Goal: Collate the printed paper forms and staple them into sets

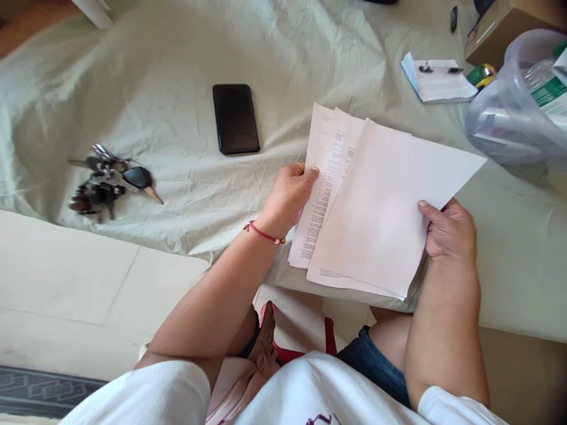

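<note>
Both hands hold a fanned stack of paper sheets (390, 200) above the cloth-covered surface near its front edge. My left hand (290, 192) pinches the left side, thumb on top of a printed sheet (322, 206); its other fingers are mostly hidden. My right hand (449, 227) grips the right edge, thumb over the blank face of the top sheet, fingers underneath. Lines of small print show on the sheets at the left and along the bottom. Left of the papers lies a black smartphone (236, 119), screen dark.
A bunch of keys (110, 180) rests at the left on the pale green cloth (168, 118). To the right are a clipped notepad (443, 82), a translucent plastic bin (496, 127) with a bottle inside, and a cardboard box (509, 26). A red stool (330, 336) shows below.
</note>
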The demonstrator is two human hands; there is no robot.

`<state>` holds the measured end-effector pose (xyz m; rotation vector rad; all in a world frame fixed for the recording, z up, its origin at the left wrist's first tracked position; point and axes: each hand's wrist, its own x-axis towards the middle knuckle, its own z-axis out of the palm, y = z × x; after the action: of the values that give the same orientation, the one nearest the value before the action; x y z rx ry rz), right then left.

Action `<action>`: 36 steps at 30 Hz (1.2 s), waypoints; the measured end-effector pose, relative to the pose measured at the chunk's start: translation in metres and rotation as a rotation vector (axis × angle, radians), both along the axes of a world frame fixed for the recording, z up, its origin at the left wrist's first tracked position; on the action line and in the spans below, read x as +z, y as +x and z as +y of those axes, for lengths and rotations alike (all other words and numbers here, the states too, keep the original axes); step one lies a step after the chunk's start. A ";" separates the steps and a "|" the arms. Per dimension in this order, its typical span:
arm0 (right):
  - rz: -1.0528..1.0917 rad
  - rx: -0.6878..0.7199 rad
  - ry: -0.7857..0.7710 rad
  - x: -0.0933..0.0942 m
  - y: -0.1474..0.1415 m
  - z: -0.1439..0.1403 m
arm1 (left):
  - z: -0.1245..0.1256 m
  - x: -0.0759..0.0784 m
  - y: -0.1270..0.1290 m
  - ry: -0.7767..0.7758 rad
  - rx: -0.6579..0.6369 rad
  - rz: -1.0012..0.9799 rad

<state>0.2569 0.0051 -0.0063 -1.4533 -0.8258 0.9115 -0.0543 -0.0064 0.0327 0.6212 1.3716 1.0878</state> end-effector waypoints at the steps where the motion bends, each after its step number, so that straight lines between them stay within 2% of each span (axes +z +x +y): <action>1: -0.013 -0.001 0.008 -0.002 0.000 0.000 | 0.000 0.000 0.000 -0.002 -0.001 -0.002; 4: -0.049 0.010 0.022 -0.006 -0.001 0.001 | 0.000 -0.002 -0.001 0.006 -0.012 -0.024; 9: -0.011 0.049 -0.001 -0.002 -0.005 -0.001 | -0.001 -0.005 0.000 0.029 -0.064 -0.117; 13: -0.021 0.060 0.030 -0.002 -0.006 -0.001 | 0.000 -0.006 0.001 0.041 -0.056 -0.122; 18: -0.028 -0.023 0.126 -0.006 -0.001 0.003 | 0.001 -0.005 0.002 0.000 -0.060 -0.063; 25: -0.014 0.010 -0.006 -0.003 0.005 -0.001 | 0.000 0.001 0.004 -0.021 -0.058 -0.010; 31: -0.197 -0.159 0.154 -0.005 0.007 0.004 | -0.001 0.003 0.005 -0.003 -0.063 -0.011; 36: -0.073 -0.173 0.222 0.010 0.005 0.005 | 0.001 0.001 0.004 0.019 -0.042 -0.001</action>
<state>0.2615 0.0097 0.0036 -1.3463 -0.8137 0.6190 -0.0503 -0.0058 0.0342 0.6603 1.3437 1.0682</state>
